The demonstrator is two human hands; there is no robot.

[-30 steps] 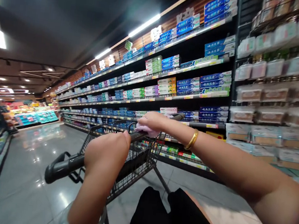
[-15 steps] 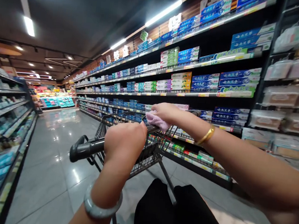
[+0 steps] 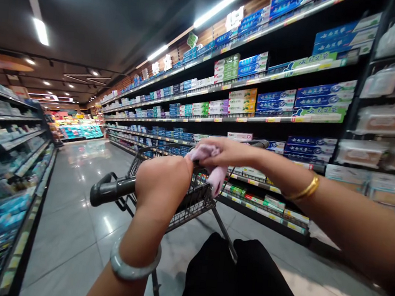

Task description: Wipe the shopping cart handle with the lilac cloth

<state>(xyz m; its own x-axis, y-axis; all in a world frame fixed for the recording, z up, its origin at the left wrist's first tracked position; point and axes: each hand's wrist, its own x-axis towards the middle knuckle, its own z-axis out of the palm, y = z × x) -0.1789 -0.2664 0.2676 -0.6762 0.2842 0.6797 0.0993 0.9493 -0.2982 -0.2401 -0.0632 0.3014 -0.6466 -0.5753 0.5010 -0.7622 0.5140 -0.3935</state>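
A dark shopping cart [image 3: 185, 219] stands in front of me, its thick black handle [image 3: 113, 191] running from lower left to upper right. My left hand [image 3: 163, 184] is closed around the handle, left of its middle; a pale stone bangle circles that wrist. Beside it, my right hand [image 3: 223, 151] is closed on a light purple cloth [image 3: 217, 178] at the handle. Part of the cloth shows by the left hand's thumb, and a loose end hangs below the right palm. A gold bracelet is on the right forearm.
Along the right runs a long shelf [image 3: 244, 120] of boxed toothpaste, with hanging packs [image 3: 380, 122] at its near end. Another stocked shelf [image 3: 45, 169] borders the left. A grey tiled aisle floor [image 3: 74, 210] leads to a bright display [image 3: 81, 131] far ahead.
My right hand has drawn closer to my left along the handle, taking the cloth with it. The cloth's loose end now hangs lower. My left hand keeps its grip.
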